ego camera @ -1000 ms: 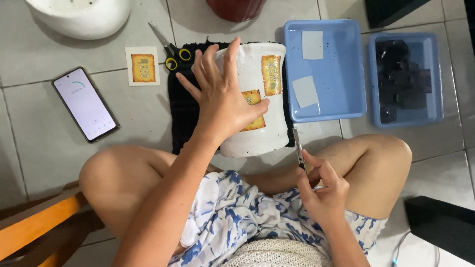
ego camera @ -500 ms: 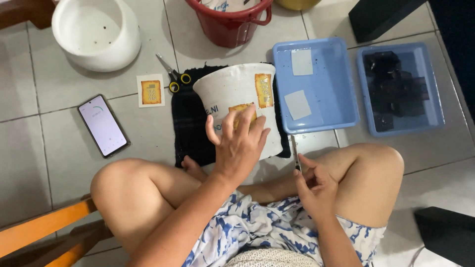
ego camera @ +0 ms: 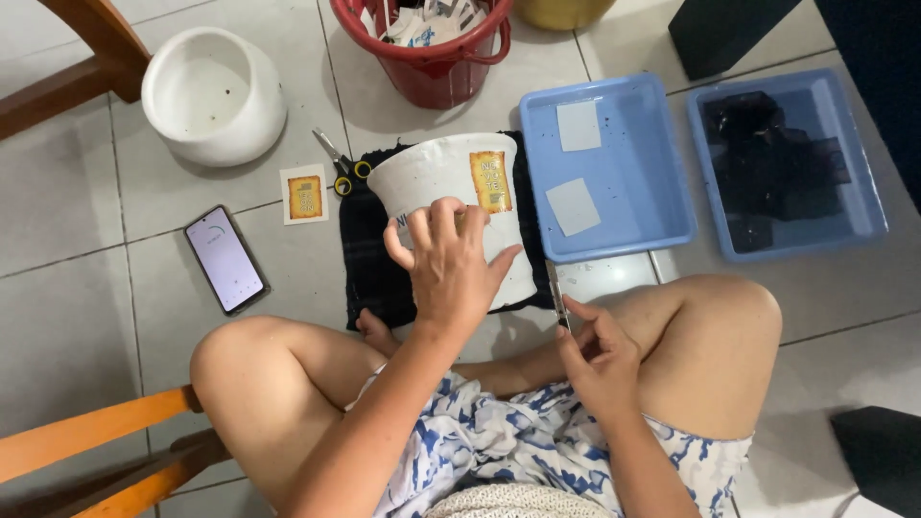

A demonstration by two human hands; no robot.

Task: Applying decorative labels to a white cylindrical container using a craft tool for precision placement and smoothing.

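So the white plastic pot [ego camera: 451,192] is lying tipped on its side on a black cloth [ego camera: 369,269] on the tiled floor [ego camera: 86,240], with a yellow-brown label [ego camera: 491,180] stuck on it. Left hand [ego camera: 449,261] is spread over the pot's side, fingers curled onto it. Right hand [ego camera: 595,357] is pinched shut around a thin blade tool [ego camera: 556,293] pointing up, just beside the pot. Scissors [ego camera: 338,165] and a loose label [ego camera: 304,194] sit left of the cloth, phone [ego camera: 227,259] further left. Two blue trays [ego camera: 662,192] to the right, red bucket [ego camera: 432,67] above.
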